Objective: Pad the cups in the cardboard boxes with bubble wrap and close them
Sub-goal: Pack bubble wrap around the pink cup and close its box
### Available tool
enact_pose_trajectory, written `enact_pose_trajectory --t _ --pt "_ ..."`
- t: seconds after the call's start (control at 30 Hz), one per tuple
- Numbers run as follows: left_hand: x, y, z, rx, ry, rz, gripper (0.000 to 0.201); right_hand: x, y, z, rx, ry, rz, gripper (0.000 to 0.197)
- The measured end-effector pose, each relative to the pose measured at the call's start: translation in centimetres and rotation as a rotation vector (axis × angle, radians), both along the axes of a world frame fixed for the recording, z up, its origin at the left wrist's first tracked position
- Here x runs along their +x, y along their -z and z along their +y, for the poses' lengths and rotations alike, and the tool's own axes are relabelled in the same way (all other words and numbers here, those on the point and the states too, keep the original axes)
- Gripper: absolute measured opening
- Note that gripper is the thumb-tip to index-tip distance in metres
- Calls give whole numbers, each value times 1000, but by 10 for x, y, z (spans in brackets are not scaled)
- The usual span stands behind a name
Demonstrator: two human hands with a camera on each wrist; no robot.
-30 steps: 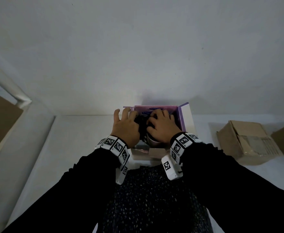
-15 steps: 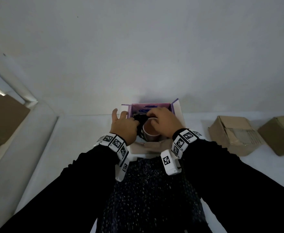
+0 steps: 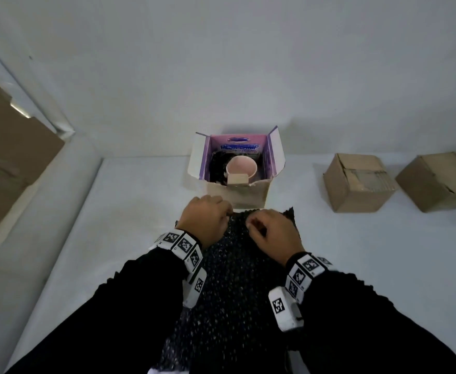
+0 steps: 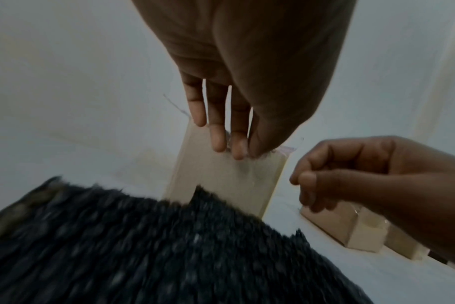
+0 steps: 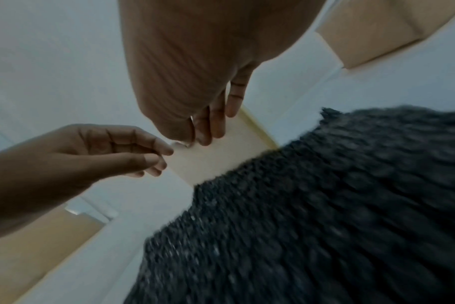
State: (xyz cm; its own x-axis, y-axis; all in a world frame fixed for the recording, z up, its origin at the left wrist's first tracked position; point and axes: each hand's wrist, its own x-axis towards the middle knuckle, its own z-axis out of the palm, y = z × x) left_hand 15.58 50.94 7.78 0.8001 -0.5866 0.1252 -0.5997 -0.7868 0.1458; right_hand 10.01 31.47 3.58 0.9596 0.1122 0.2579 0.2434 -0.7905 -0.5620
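The cup [image 3: 241, 167] sits in the open box [image 3: 237, 194], dark wrap beside it. Both hands hover over the bubble wrap [image 3: 229, 279] sheet on the worktop [image 3: 129, 211]: left hand [image 3: 206, 218] loosely spread, right hand [image 3: 271, 233] curled, seemingly empty. A careless tug could bump the box and tip the cup.

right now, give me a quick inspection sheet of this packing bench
surface: white table, bare at left.
job's things: open cardboard box holds a pink cup with black bubble wrap beside it; black bubble wrap sheet lies in front of the box.
clutter: two closed cardboard boxes at right.
hands: left hand and right hand hover at the sheet's far edge, fingers curled; grip cannot be told.
cables: nothing seen.
surroundings: white wall; brown panel at left.
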Motion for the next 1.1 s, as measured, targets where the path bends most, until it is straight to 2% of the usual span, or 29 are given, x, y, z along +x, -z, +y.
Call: enact_pose_trajectory --t 0.13,0.17,0.23,0.3,0.33,0.43,0.57,0.63,0.7,0.73,0.77,0.83,0.87,0.93,1.03,1.1 --pt "-33 30 13 297 -126 252 28 -28 40 -2 -374 -42 404 70" --pt "-40 38 18 339 -148 312 32 -32 45 -2 -407 -34 440 71" --pt "-51 50 25 354 -179 404 41 -36 49 -1 -383 -3 377 47" --pt "-60 58 30 346 -205 396 56 -36 46 0 -319 32 251 21" --pt "-64 61 31 340 -222 364 69 -36 44 0 -270 65 193 14" --pt "-73 56 27 179 -305 330 108 -33 32 -1 -8 129 46 15" --pt "-72 43 10 -192 -442 428 125 -27 1 3 335 198 -32 23" --pt "-65 44 5 -402 -469 499 109 -24 -11 3 436 245 -53 21" --pt "-58 47 3 -483 -430 473 60 -22 -23 1 540 265 -47 18" --pt "-56 45 2 -493 -400 429 37 -22 -29 -2 560 245 -45 25" --pt "-53 43 1 -520 -368 405 24 -22 -34 -4 548 198 -50 36" --pt "-49 33 -1 -563 -304 411 18 -22 -41 -9 473 85 -59 53" --pt "-47 27 -2 -549 -280 404 19 -21 -43 -12 433 50 -63 54" --pt "-44 16 -5 -536 -244 350 22 -20 -45 -16 371 15 -61 47" --pt "-47 -6 -8 -673 -179 305 33 -20 -52 -18 337 -4 11 30" --pt "-49 -19 -6 -740 -79 303 42 -21 -60 -19 326 -57 46 14"
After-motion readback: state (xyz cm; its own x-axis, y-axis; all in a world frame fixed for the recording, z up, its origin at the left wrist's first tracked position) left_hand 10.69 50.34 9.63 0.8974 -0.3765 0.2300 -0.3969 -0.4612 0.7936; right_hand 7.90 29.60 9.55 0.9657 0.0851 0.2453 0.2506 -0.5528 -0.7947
